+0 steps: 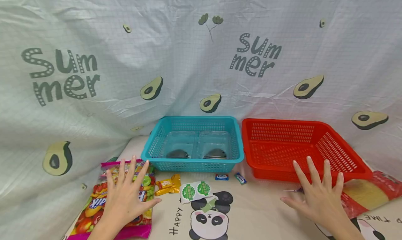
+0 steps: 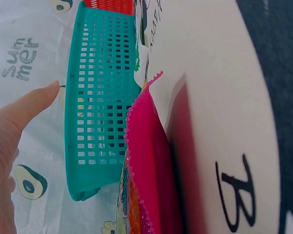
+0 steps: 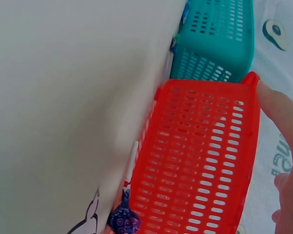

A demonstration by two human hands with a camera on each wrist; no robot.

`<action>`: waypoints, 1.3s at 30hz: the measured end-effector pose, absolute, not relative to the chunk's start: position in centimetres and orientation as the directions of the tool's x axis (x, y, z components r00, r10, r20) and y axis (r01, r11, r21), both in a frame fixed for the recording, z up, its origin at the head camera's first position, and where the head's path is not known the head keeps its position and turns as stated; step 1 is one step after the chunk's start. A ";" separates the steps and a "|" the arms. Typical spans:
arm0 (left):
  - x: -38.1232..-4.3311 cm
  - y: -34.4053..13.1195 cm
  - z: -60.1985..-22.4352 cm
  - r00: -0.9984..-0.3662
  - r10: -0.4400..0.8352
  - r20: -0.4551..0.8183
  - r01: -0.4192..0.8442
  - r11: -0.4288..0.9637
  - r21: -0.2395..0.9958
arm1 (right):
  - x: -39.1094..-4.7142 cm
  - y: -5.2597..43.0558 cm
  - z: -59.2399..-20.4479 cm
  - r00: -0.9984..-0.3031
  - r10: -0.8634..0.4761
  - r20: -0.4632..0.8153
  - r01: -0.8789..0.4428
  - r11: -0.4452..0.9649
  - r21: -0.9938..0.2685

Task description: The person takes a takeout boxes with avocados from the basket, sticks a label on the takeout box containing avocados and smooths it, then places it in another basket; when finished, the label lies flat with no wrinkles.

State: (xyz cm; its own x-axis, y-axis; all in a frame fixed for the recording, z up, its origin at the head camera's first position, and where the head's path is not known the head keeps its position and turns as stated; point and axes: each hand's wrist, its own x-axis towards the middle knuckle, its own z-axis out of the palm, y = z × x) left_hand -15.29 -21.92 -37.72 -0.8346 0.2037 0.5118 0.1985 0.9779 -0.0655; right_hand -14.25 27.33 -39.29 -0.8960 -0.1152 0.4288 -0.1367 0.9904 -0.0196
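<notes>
With fingers spread, my left hand [image 1: 126, 194] is over a colourful candy bag [image 1: 94, 212] that has a pink edge, and it holds nothing. My right hand [image 1: 320, 194], also spread and holding nothing, is in front of the red basket [image 1: 282, 175]. A lollipop [image 3: 124, 219] in a purple wrapper lies beside that basket; in the head view the right hand mostly covers it. At the back centre stands a teal basket [image 1: 194, 166] with two clear plastic containers [image 1: 180, 140] inside.
Between the hands lie an orange-gold packet [image 1: 169, 185], green-and-white round stickers [image 1: 196, 191] and two small blue-wrapped candies [image 1: 221, 177]. A red and yellow packet [image 1: 370, 191] is at the right. Behind the baskets hangs an avocado-print cloth [image 1: 188, 58].
</notes>
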 end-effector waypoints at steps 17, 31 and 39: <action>-15.6 -21.7 -37.7 -0.802 0.230 0.551 0.240 0.969 -0.057 | -13.8 26.8 -39.7 -0.889 -0.129 0.439 -0.150 0.989 -0.013; -18.9 -19.4 -36.7 -0.737 0.324 0.593 0.446 0.892 0.067 | -16.2 22.7 -38.2 -0.807 -0.261 0.530 -0.415 0.889 -0.194; -22.8 -16.2 -35.6 -0.786 0.373 0.494 0.533 0.814 0.232 | -19.6 17.2 -36.2 -0.860 -0.290 0.420 -0.473 0.764 -0.440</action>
State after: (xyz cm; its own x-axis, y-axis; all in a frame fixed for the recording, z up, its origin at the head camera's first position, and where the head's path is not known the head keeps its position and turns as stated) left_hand -22.82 -16.21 -35.60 -0.7856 0.3731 0.4936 0.5326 0.8139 0.2324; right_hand -19.58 17.16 -36.20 -0.8598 -0.2899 0.4204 -0.4726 0.7637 -0.4398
